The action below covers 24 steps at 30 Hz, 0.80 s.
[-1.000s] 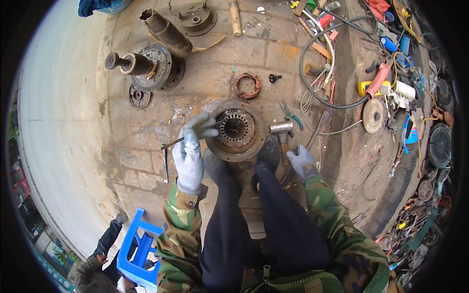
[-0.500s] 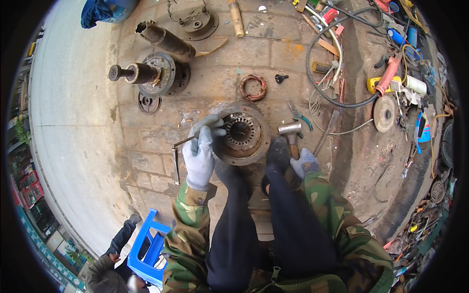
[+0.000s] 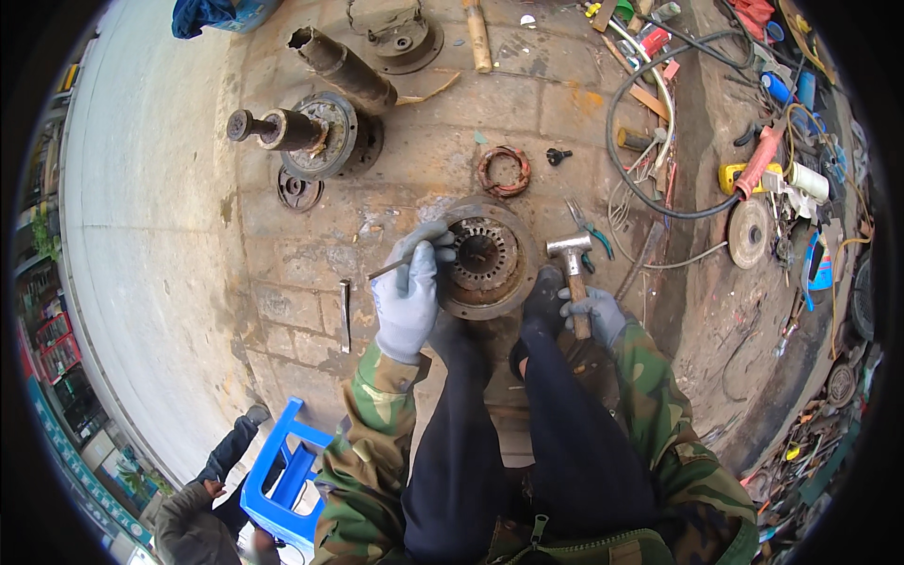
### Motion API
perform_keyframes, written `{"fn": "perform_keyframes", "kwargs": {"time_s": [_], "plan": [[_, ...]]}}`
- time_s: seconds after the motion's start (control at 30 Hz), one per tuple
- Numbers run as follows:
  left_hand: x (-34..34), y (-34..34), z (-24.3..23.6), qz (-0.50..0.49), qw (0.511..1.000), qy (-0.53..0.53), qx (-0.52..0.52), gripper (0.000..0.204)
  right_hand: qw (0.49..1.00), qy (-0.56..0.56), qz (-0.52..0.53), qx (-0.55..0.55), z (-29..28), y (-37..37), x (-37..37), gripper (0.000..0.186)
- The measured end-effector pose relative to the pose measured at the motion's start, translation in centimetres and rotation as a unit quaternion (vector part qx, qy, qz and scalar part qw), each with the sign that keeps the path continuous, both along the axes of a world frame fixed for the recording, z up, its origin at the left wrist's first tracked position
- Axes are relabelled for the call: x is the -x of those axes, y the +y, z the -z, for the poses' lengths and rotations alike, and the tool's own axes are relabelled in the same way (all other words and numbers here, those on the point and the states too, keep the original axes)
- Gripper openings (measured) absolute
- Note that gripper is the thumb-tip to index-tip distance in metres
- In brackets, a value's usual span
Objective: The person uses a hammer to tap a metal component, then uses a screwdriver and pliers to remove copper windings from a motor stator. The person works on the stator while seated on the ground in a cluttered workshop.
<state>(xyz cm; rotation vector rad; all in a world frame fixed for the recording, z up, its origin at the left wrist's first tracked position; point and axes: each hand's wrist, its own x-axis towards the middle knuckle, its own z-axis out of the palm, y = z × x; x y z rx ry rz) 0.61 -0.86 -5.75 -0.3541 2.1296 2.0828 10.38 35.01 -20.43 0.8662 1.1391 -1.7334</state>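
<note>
A round cast-iron motor housing point(image 3: 527, 252) lies on the paving between my feet, a slotted metal ring set in its open middle. My gloved left hand point(image 3: 407, 306) is at its left rim, closed around a thin metal rod point(image 3: 390, 268). The rod slants up toward the slotted ring; its far end is hidden by my fingers. At the housing's right, my gloved right hand point(image 3: 601, 313) grips a hammer point(image 3: 571, 247) by its wooden handle, head pointing away from me. A flat metal bar point(image 3: 346, 316) lies left of my left hand.
Pliers point(image 3: 591, 235) lie beyond the hammer. A copper coil ring point(image 3: 504, 171) and a small black part point(image 3: 557, 156) sit past the housing. At far left stands a flanged shaft assembly point(image 3: 325, 137). Hoses, a grinding disc point(image 3: 749, 226) and tools crowd the right. A person sits near a blue stool point(image 3: 282, 485).
My right hand has moved up the hammer's handle and turned the hammer slightly. My left hand stays at the housing with the rod. The whole view has shifted slightly.
</note>
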Motion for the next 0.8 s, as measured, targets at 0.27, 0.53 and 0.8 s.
{"fn": "perform_keyframes", "kwargs": {"time_s": [0.27,0.53,0.8], "plan": [[2.2,0.9,0.1,0.184,0.912,0.229,0.286,0.022,0.987,-0.109,0.11,-0.035,-4.4,-4.1,3.5,0.028],[2.7,0.2,2.0,0.182,0.909,0.253,0.277,0.021,0.888,0.322,-0.196,-0.263,-23.1,-8.0,6.4,0.028],[2.2,0.6,3.8,0.208,0.946,0.163,0.188,0.043,0.611,0.591,-0.439,-0.29,-28.9,-11.4,11.1,0.048]]}}
